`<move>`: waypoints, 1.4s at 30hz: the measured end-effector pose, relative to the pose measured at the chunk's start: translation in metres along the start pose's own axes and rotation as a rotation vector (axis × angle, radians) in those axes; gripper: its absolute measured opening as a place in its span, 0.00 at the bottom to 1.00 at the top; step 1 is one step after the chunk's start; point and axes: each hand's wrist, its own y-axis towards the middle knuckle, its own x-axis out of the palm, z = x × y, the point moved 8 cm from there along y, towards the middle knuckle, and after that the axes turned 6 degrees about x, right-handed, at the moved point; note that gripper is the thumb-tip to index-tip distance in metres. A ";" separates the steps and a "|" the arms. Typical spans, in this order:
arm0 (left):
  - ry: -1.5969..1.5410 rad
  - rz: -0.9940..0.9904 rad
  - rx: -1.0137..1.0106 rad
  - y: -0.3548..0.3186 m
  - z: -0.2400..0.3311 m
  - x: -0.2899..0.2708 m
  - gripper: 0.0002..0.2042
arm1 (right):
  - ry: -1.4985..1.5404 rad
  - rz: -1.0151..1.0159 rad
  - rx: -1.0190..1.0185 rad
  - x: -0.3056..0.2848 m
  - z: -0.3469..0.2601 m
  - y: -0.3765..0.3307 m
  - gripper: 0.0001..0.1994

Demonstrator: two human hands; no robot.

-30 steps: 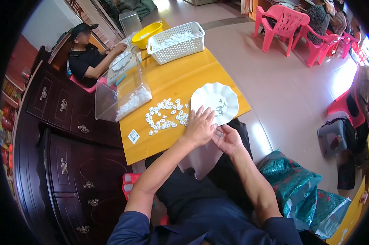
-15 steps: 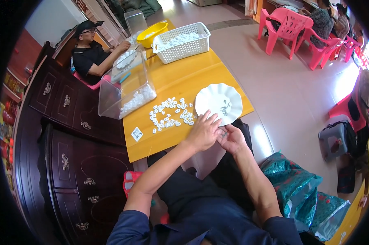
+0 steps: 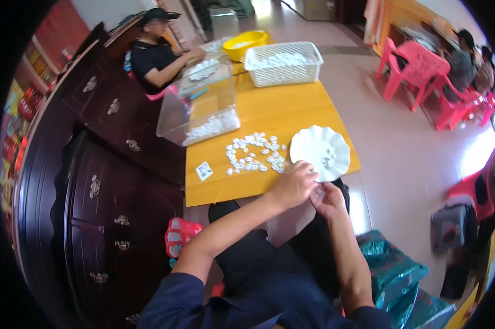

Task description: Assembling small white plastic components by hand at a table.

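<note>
At the table's near right corner sits a white plate (image 3: 305, 145) with a scalloped rim and small grey pieces (image 3: 328, 159) on it. My left hand (image 3: 296, 183) is at the plate's near edge, its fingers bent together; whatever they pinch is too small to make out. Just below it my right hand (image 3: 330, 200) is turned palm up, fingers curled, close to the left fingertips. Something small and greyish seems to lie in its fingers, but I cannot name it. Left of the plate, several small white oval pieces (image 3: 253, 164) with holes are scattered on the yellow table (image 3: 280, 104).
A clear plastic bin (image 3: 171, 118) of white pieces stands at left, a white perforated basket (image 3: 283, 77) and yellow basin (image 3: 242, 46) farther back. Across sits another person (image 3: 149, 60). Dark cabinets (image 3: 116, 181) flank the left; teal bags (image 3: 390, 268) lie at my right.
The view has shifted, so the table sits farther right in it. My left fingers, spread over the plate's rim before, are now drawn together. My right hand stays palm up beneath.
</note>
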 end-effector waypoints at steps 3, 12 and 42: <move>0.020 -0.024 0.025 0.005 -0.002 0.015 0.06 | -0.006 0.062 -0.032 -0.001 0.001 -0.004 0.09; 0.132 0.025 -0.077 0.019 -0.040 0.039 0.07 | -0.037 -0.005 0.025 -0.009 0.005 -0.011 0.18; 0.206 -0.083 -0.520 -0.138 -0.128 -0.055 0.28 | -0.193 -0.076 0.057 0.144 0.060 0.093 0.26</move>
